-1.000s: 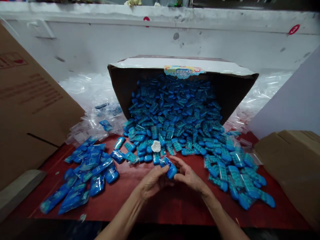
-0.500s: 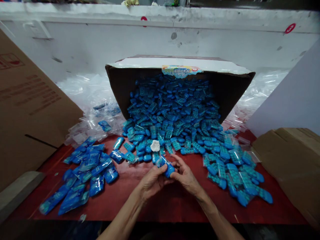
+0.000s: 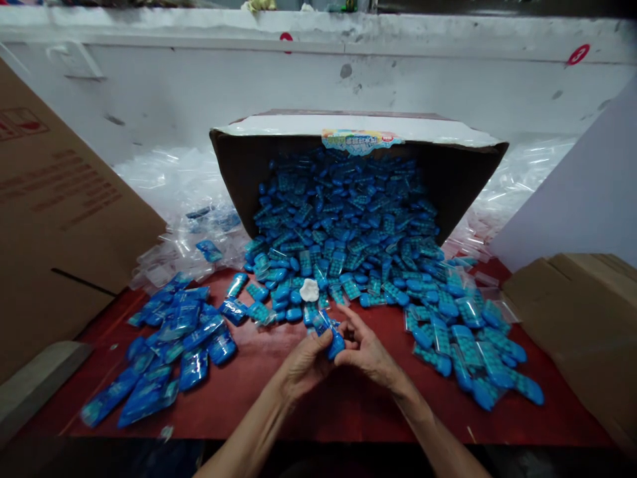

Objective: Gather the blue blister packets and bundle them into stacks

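Note:
Near the front middle of the red table (image 3: 368,405), my left hand (image 3: 306,364) grips a small blue packet (image 3: 329,335) between thumb and fingers. My right hand (image 3: 365,352) touches the packet's right side with its thumb and bent fingers, its index finger stretched upward. Just beyond the packet lies a white flower-shaped piece (image 3: 309,290). Blue-capped containers with teal contents (image 3: 348,219) spill out of a tipped cardboard box (image 3: 468,172). More of them (image 3: 465,348) lie to the right. Glossy blue packets (image 3: 182,318) are piled on the left.
Clear plastic sleeves (image 3: 169,179) are heaped behind on the left, others (image 3: 522,179) on the right. A large carton (image 3: 60,219) stands at the left edge, a brown cardboard box (image 3: 577,318) at the right. A white wall (image 3: 298,86) is behind.
The packet has tilted a little more upright between my hands. My right hand's fingers have shifted slightly and curled in beside it.

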Tool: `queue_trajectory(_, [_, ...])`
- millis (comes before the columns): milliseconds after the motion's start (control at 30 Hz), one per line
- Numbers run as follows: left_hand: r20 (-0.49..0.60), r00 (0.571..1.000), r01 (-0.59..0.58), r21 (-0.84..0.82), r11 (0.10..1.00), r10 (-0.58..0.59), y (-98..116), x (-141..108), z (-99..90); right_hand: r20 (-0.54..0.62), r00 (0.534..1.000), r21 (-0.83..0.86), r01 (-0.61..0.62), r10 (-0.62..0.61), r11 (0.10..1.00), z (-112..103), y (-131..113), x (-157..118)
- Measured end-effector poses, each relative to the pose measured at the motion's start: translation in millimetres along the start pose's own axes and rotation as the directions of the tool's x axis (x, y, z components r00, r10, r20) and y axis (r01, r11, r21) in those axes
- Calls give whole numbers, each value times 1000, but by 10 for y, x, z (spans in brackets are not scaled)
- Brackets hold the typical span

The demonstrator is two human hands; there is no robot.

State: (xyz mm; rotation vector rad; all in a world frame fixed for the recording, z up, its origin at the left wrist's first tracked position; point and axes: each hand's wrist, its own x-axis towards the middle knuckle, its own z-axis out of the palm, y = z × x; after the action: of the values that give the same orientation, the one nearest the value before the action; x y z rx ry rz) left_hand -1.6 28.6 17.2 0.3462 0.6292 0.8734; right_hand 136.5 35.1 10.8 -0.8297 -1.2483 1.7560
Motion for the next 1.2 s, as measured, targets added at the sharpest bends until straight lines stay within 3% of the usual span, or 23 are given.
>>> queue_trajectory(267, [-47,998,36,33,999,-35,-18,-55,108,-13,1000,47,-11,11,999,-87,47,-15])
queue_trajectory(467, [-91,995,-41,5,999,42,-83,-50,137,-11,1000,43,3,-2,999,-53,29,-21])
queue_trajectory(767, [-26,998,-51,1,999,51,-132,-95,114,-4,1000,37,-29,29,999,-92,105,-25])
queue_trajectory(900, [-115,988,-112,-52,992,105,54,-215,-21,-33,999,-53,-22,20,998,-143,136,8])
queue_trajectory(967, [-202,952,-262,-146,954,231,287,-354,-162,-125,992,-201,-14,-12,979,-210,131,28])
queue_trajectory(1000, [-252,911,-377,-189,907,327,424,-436,-242,-173,984,-297,-13,-40,955,-246,123,37])
queue_trajectory(1100, [-426,732,-656,-232,718,531,791,-646,-458,-233,959,-592,-7,-163,806,-303,101,67])
queue_trajectory(1167, [-494,698,-679,-225,699,519,900,-693,-527,-186,960,-756,-3,-210,655,-270,120,98])
queue_trajectory(1200, [-504,710,-656,-217,723,492,899,-680,-532,-161,964,-824,-13,-211,566,-235,145,118])
